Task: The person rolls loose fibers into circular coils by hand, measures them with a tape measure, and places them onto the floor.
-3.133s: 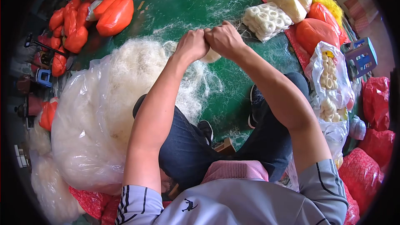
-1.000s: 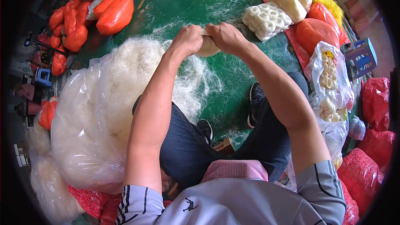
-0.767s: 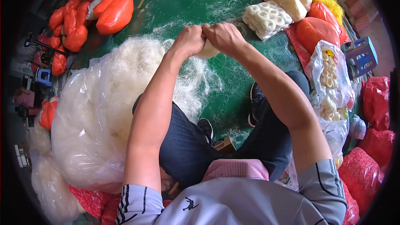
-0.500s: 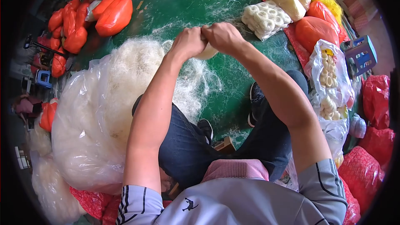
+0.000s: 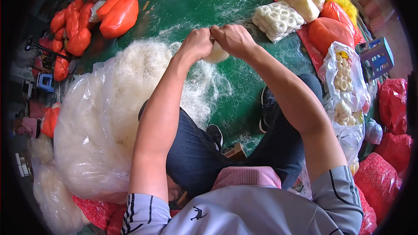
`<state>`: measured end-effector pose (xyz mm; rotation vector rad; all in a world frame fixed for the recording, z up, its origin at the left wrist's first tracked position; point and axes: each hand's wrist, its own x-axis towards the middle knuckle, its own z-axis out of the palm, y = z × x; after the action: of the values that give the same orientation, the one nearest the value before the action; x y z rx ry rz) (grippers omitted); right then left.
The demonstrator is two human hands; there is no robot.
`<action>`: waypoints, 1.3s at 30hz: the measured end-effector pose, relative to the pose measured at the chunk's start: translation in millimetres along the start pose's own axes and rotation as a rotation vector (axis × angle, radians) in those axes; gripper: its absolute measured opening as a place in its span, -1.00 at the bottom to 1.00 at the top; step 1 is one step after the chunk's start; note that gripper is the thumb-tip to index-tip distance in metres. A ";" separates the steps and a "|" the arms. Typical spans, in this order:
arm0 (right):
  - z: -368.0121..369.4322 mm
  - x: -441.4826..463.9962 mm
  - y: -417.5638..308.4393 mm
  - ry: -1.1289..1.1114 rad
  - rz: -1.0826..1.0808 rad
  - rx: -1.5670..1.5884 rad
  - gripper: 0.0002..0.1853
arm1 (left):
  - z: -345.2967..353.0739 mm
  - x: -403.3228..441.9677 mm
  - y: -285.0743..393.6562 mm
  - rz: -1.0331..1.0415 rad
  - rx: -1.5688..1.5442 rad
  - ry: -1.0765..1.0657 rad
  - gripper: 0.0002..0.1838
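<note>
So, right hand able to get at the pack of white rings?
Probably yes: the pack looks close by, nothing visible between, but the right hand seems busy gripping a pale bundle with the left hand.

Bright centre, dim left side, black fisheye corners, glare on clear bag (image 5: 85,141)

Room to pass lies far, over the green floor (image 5: 191,6); the fibre heap (image 5: 139,74) blocks the left, bagged rings (image 5: 278,21) the far right.
</note>
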<state>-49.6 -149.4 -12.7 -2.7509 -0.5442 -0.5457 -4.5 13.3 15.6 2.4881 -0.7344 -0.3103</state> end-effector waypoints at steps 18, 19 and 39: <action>-2.8 0.6 0.0 -0.085 0.027 -0.107 -0.84 | 1.6 -4.2 4.0 0.053 0.032 0.056 -0.66; -2.1 2.0 0.0 -0.059 0.029 -0.094 -0.83 | 4.1 -1.1 1.4 0.058 0.057 0.053 -0.66; -5.6 0.3 -4.5 -0.108 0.056 -0.089 -0.85 | -4.6 -6.7 13.4 0.010 0.118 -0.003 -0.65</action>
<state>-52.9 -147.2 -6.7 -2.8834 -0.4769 -0.4205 -14.4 9.4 27.1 2.5944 -0.7872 -0.2748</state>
